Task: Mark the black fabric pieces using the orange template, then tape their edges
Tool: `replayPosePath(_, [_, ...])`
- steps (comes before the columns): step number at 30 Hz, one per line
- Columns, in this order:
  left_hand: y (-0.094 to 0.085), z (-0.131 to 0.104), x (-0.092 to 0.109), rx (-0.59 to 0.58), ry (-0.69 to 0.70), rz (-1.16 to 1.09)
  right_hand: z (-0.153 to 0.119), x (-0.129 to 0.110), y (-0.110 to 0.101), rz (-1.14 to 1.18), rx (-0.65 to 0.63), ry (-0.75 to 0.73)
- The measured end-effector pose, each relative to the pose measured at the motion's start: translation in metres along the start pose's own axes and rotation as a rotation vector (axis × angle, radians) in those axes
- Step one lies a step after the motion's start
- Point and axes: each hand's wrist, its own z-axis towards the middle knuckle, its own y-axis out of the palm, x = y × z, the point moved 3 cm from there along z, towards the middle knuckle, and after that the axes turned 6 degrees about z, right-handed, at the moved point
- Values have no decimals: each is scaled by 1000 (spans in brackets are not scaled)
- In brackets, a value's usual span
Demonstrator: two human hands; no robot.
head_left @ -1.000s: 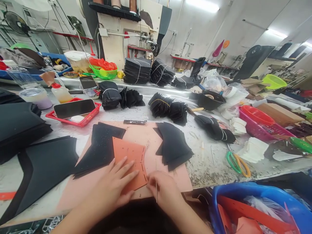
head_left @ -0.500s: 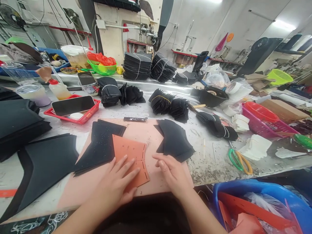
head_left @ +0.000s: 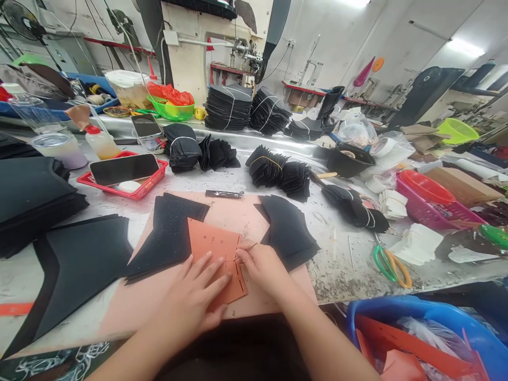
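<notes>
My left hand (head_left: pixel 198 288) lies with fingers spread flat, pressing on an orange template (head_left: pixel 214 235) with slots and small printed marks. Close to the template's right edge, my right hand (head_left: pixel 264 267) pinches a thin pen-like stick (head_left: pixel 251 246), its tip at the slots. Beneath the template is a pale pink board (head_left: pixel 226 209); whether a black piece lies between them is hidden. Black cut pieces (head_left: pixel 169 227) sit left of the template, partly beside its edge. Another stack of black pieces (head_left: pixel 289 230) rests to the right, behind my right hand.
A red basket (head_left: pixel 148 188) with a phone (head_left: pixel 125 170) stands back left. Bundled black pieces (head_left: pixel 264 166) line the back. Green-and-orange scissors (head_left: pixel 391 264) lie right, near a blue tub (head_left: pixel 357 317) below the table edge. Large black pieces (head_left: pixel 85 259) spread at left.
My right hand has moved left from beside the template onto its right edge, bringing the thin stick to the slots. My left hand stays flat on the template.
</notes>
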Motion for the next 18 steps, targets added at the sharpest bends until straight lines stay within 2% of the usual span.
replayPosePath(11, [-3, 2, 1, 65, -119, -125, 6, 9, 1, 110, 78, 23])
replayPosePath(18, [-5, 4, 1, 90, -119, -127, 10, 15, -2, 122, 149, 43])
